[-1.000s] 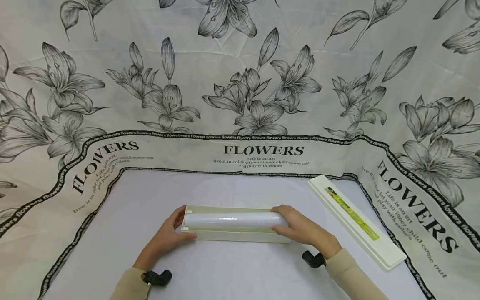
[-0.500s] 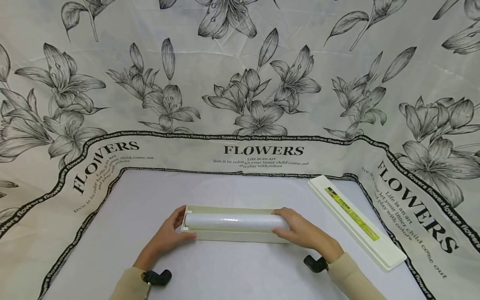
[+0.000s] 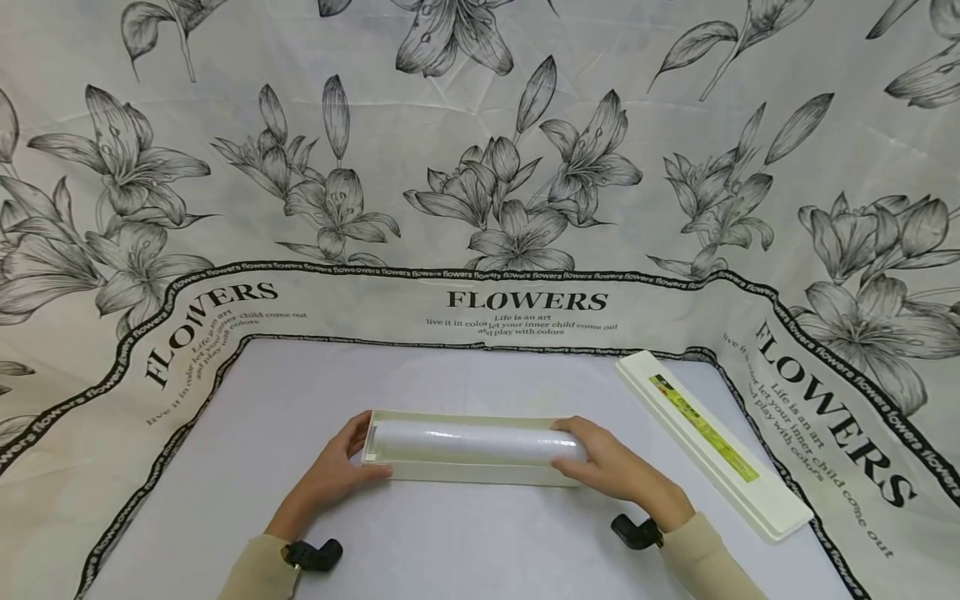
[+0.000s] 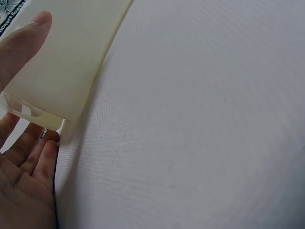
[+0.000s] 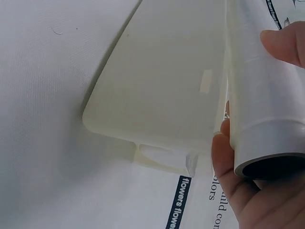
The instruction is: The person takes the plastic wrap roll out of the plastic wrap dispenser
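A long cream box [image 3: 480, 473] stands lengthwise on the white table with its top off. My left hand [image 3: 337, 462] grips the box's left end, thumb on the front wall and fingers round the end, as the left wrist view shows with the box wall [image 4: 62, 62]. A roll of plastic wrap [image 3: 465, 442] lies along the box. My right hand [image 3: 611, 458] holds the roll's right end between thumb and fingers. In the right wrist view the roll [image 5: 262, 95] stands out past the box [image 5: 157, 81], and its dark hollow core shows.
A long white lid [image 3: 712, 450] with a yellow-green label lies slanted on the right of the table [image 3: 480, 542]. Behind and at the sides runs a cloth [image 3: 525, 308] printed with flowers and lettering.
My right hand has moved slightly right with the roll, whose right end now reaches past the box's end. The left hand and the lid have stayed put.
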A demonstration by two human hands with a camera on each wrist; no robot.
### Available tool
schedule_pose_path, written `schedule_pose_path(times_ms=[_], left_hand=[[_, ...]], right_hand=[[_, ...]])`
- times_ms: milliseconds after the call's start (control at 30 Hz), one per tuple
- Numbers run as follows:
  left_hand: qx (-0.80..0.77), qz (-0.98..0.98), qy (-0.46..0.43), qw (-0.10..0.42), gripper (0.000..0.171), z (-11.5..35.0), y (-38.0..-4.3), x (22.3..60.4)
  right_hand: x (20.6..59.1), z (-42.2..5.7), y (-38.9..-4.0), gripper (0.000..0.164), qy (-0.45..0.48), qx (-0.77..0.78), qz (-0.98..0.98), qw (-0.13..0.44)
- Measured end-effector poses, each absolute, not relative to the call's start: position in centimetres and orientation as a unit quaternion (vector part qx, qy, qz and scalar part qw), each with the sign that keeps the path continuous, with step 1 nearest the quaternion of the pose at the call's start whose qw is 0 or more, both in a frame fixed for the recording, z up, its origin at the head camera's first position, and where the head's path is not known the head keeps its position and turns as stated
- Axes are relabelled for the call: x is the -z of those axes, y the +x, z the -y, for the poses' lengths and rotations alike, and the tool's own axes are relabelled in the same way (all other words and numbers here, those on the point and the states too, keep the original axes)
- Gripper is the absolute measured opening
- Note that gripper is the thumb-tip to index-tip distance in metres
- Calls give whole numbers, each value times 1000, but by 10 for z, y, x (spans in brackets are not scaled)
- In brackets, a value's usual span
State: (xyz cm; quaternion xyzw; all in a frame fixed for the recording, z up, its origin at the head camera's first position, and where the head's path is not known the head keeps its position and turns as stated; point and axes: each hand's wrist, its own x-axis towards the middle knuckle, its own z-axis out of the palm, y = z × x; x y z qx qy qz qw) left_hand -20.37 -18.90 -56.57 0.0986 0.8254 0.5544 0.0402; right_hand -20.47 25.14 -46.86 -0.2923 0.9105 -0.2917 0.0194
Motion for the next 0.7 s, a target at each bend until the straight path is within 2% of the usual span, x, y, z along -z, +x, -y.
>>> schedule_pose_path(times_ms=[233, 467, 700], left_hand=[[-559, -821, 106, 38, 97, 189, -204, 566], [-558, -823, 102, 41, 99, 187, -204, 564], [-556, -826, 89, 44, 101, 187, -203, 563]], right_hand=[[467, -257, -204, 42, -283, 321, -904, -4], [471, -264, -204, 44, -253, 346, -904, -2], [475, -270, -203, 46, -228, 335, -914, -30]])
